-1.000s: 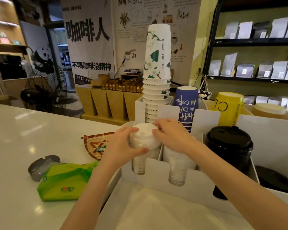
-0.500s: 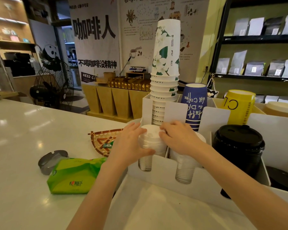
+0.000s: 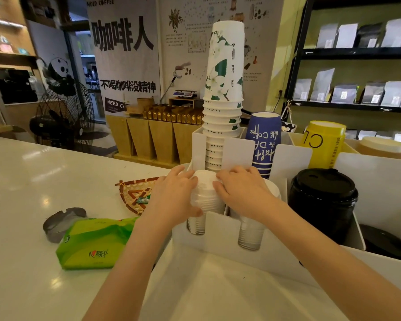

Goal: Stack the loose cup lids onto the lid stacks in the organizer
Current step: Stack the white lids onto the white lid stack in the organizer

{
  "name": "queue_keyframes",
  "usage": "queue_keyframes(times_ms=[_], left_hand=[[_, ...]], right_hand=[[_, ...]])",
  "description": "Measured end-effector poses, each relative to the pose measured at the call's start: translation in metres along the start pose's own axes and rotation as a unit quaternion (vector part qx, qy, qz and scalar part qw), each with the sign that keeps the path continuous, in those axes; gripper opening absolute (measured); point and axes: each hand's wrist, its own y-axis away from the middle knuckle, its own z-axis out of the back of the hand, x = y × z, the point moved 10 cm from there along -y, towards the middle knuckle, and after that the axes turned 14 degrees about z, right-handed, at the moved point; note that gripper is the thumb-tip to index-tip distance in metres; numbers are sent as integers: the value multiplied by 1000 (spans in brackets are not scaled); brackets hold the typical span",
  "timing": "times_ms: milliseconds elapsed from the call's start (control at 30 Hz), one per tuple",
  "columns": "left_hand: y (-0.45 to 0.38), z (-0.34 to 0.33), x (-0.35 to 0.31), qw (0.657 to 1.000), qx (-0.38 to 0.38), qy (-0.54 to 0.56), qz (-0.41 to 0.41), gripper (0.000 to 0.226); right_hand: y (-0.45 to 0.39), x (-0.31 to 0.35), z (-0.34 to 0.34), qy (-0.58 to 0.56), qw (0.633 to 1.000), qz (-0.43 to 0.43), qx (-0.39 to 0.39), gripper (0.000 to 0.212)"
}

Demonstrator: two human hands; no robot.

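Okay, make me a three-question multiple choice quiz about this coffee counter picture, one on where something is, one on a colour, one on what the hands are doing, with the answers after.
1. Where does the green tissue pack lie?
A. on the counter left of the organizer
B. inside the organizer
C. on the dark shelf

2. What colour is the lid stack at the organizer's right end?
A. white
B. black
C. yellow

3. What are the hands doing?
A. resting flat on the counter
B. both closed around one white lid stack
C. lifting the blue cup

Answers: 1 A, the pack sits on the white counter beside the organizer. 2 B, those lids are black. 3 B, the left hand and right hand flank and touch the stack's top.
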Motion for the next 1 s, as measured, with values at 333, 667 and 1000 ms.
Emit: queue_keyframes(times_ms=[333, 667, 1000], left_hand=[[2, 1, -4, 999, 3, -45, 1, 67], [6, -11, 8, 996, 80, 23, 25, 90], [35, 56, -57, 967, -11, 242, -79, 63]], right_hand=[[1, 17, 0, 101, 994, 43, -11, 28], [42, 12, 33, 7, 998, 33, -50, 46], [199, -6, 216, -259, 886, 17, -384, 36]])
